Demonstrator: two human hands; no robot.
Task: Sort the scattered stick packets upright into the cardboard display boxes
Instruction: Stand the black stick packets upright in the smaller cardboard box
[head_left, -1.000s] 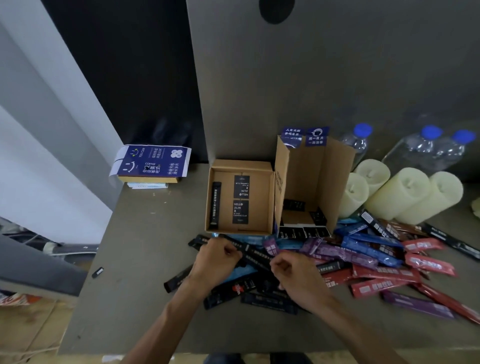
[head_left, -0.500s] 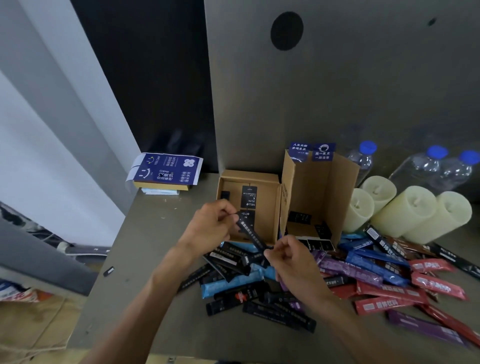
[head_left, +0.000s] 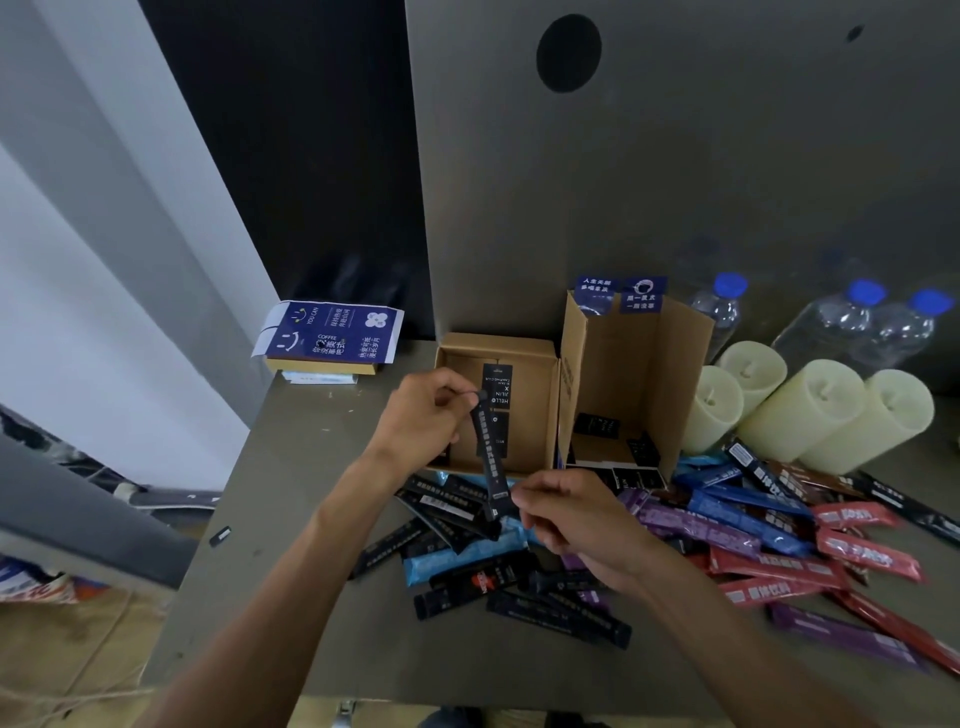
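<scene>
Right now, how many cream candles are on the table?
4, clustered right of the tall cardboard box: one candle nearest it, one behind that, one in the middle, one farthest right. None looks hidden.

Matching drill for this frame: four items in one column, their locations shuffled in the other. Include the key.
Items
1. black stick packet
2. candles
3. water bottles
4. blue printed carton

Places
A. far right, behind the candles
B. pinched between left hand and right hand
C. far left corner of the table, on a small stack
D. just right of the tall cardboard box

Pairs: 1-B, 2-D, 3-A, 4-C
</scene>
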